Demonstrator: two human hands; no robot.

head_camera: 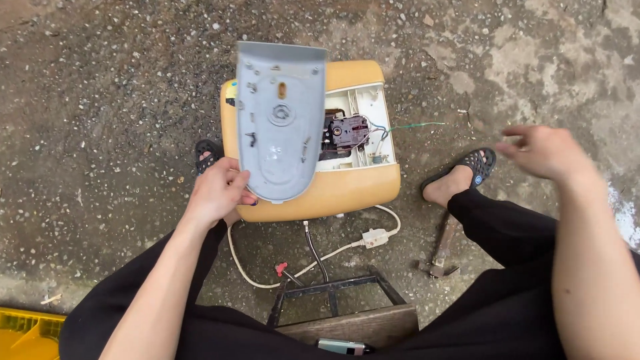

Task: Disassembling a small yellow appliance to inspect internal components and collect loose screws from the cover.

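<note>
Head cam: my left hand [217, 192] fingers grip grey cover plate [280, 120] at near end, long axis running away from me over yellow housing [333, 193]; right hand [543, 152] empty, fingers loose, well apart.

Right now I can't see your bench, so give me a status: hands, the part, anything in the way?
Left hand grips grey cover plate by its edge. Right hand empty, raised aside. Yellow appliance housing open beneath; white cord on ground.
</note>
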